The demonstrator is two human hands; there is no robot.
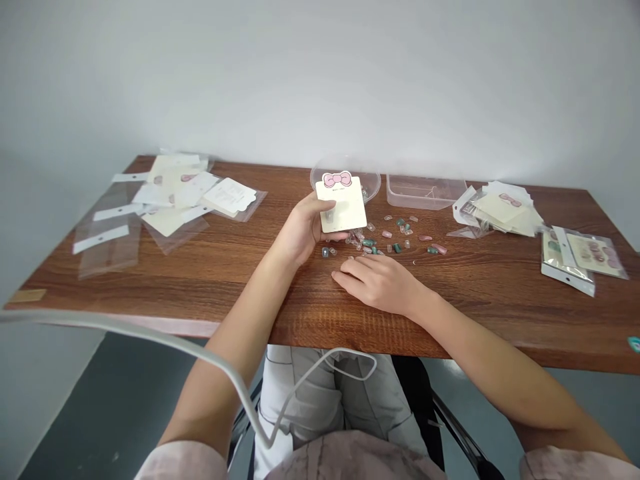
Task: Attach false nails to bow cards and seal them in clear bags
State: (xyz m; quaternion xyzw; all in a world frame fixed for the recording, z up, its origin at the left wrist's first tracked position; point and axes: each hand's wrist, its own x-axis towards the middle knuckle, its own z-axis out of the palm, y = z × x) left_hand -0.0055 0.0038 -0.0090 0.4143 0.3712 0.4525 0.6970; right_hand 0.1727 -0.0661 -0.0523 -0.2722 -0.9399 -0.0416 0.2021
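My left hand (303, 230) is closed on a cream display card (346, 212) with a pink bow at its top, the thumb lying across its front. The card is raised and tilted above a loose pile of press-on nails (369, 243), clear, pink and green. Below the pile, my right hand (375, 283) rests on the table, its fingers loosely bent and the thumb a little apart; nothing shows in it. A dark nail (325, 252) and a clear one lie just left of its fingertips.
Behind the card stands a round clear tub (373, 183), with a rectangular clear plastic box (425, 193) beside it. Cards and plastic sleeves (175, 190) spread at the left. More cards (507, 207) and bagged nail sets (583, 257) lie right. A white cable (220, 363) crosses in front.
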